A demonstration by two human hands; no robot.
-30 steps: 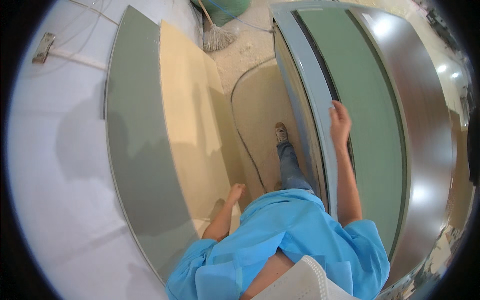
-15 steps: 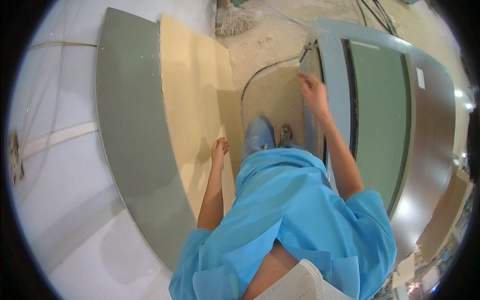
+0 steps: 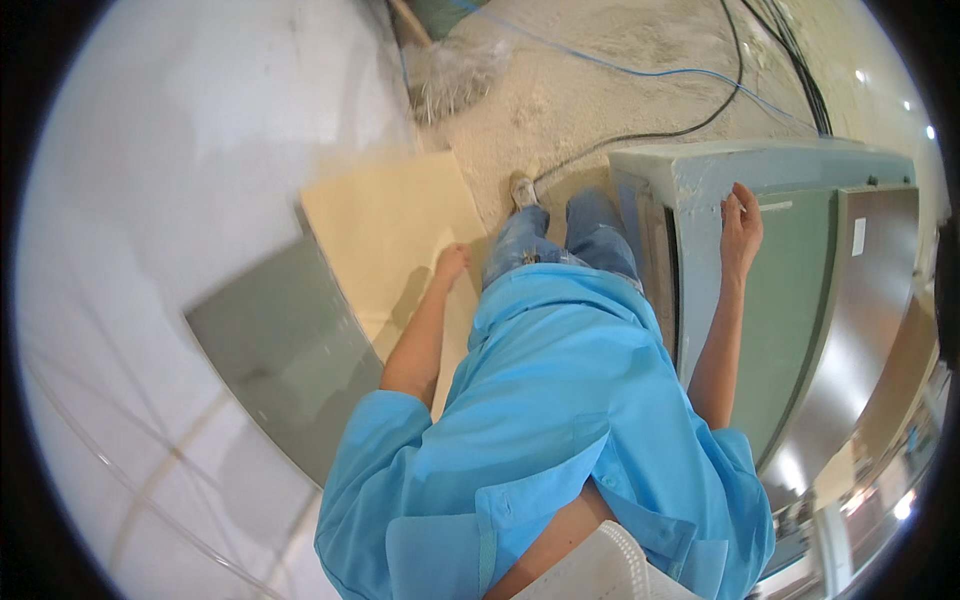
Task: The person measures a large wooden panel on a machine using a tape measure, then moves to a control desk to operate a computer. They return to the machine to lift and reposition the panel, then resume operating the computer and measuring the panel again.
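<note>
My left hand (image 3: 452,262) hangs with its fingers curled in, beside a tan board (image 3: 375,215) that leans against the wall on my left. No thing shows in it. My right hand (image 3: 741,230) is raised over the blue-grey top of a machine (image 3: 690,185), its fingers loosely bent and apart, with nothing seen in it. Whether it touches the machine, I cannot tell. A green panel (image 3: 795,270) lies along the machine top, just right of that hand. A grey board (image 3: 290,350) stands behind the tan one.
Black hose (image 3: 650,136) and blue cable (image 3: 640,72) cross the dusty floor (image 3: 560,90) ahead. A bristly broom head (image 3: 450,85) rests by the white wall (image 3: 230,110). A brown shiny panel (image 3: 868,290) forms the machine's far right side.
I have stepped, and the view has shifted. The machine's near end and the boards' ends sit lower in view. My right hand has moved right, over the machine's top; my left hand stays near the tan board.
</note>
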